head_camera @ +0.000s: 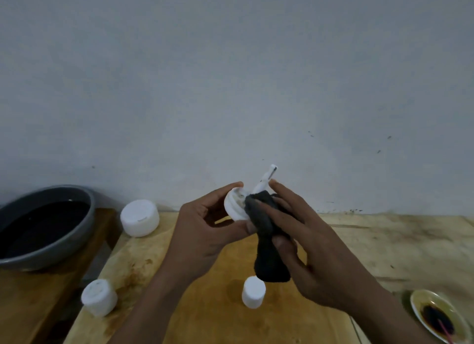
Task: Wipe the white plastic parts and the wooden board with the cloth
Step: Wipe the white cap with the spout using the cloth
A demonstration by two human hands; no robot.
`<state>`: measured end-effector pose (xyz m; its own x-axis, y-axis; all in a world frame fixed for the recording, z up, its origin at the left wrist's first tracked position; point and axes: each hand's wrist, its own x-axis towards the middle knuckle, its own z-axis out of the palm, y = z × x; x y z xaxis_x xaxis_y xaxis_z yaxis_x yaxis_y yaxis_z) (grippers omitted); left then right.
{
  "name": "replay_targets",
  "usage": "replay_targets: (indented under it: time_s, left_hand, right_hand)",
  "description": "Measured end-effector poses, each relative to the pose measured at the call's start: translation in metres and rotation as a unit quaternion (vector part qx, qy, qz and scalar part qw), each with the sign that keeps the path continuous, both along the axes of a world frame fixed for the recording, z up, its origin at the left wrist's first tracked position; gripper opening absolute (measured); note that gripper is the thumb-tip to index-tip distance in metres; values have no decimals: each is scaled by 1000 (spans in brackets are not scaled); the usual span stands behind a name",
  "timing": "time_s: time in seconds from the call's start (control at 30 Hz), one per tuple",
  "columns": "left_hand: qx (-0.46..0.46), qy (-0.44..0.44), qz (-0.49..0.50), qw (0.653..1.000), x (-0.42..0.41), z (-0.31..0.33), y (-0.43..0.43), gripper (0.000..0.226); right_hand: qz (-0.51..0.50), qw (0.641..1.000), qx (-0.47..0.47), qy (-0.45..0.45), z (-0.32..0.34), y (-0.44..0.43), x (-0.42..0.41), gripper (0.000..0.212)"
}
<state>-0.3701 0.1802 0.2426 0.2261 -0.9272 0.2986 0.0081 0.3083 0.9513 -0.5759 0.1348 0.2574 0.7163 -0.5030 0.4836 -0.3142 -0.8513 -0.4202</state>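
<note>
A white plastic pump top (237, 205), a round cap with a thin tube (264, 180) rising from it, is held in the air above the middle of a wooden board (205, 305). Its long axis runs from the cap at the lower left up to the tube's tip at the upper right, tilted away from the person.

The left hand (202, 230) cups the cap from the left, its fingers (230, 187) curled around the rim and pinching it. The right hand (307, 243) comes in from the right with a dark cloth (266, 241), its fingers (282, 197) pressing a bunched end of the cloth against the cap's open face at the foot of the tube. The rest of the cloth hangs down from that hand toward the board. So the part lies just left of the wiping fingers and touches the cloth; the tube stands uncovered above them, and wiping it would likely mean sliding the cloth up along that tilted axis.

Three other white plastic pieces rest below: a wide lid (139, 218) at the board's far left corner, a smaller cap (99, 297) at its near left edge, and a small cylinder (253, 292) near the middle, just under the hanging cloth. A grey bowl (77, 238) of dark liquid sits on the worktop (33, 305) to the left. A small dish (420, 315) with dark residue sits at the near right.
</note>
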Motion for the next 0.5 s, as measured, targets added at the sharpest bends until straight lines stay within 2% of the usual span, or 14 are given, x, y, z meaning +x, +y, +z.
replay_targets:
  time_s: [0.07, 0.17, 0.33, 0.5]
  left_hand:
    - [-4, 2, -9, 1000, -1, 3, -1, 59]
    - [-2, 22, -21, 1000, -6, 6, -2, 62]
    - [-8, 34, -37, 999, -18, 12, -2, 53]
    - [-20, 33, -31, 999, -30, 14, 0, 51]
  right_hand:
    - [-37, 997, -56, 24, 2, -3, 2, 56]
    - [-82, 990, -115, 10, 3, -6, 5, 46]
    - [-108, 944, -311, -32, 6, -10, 5, 40]
    - [-72, 946, -313, -42, 8, -18, 2, 40]
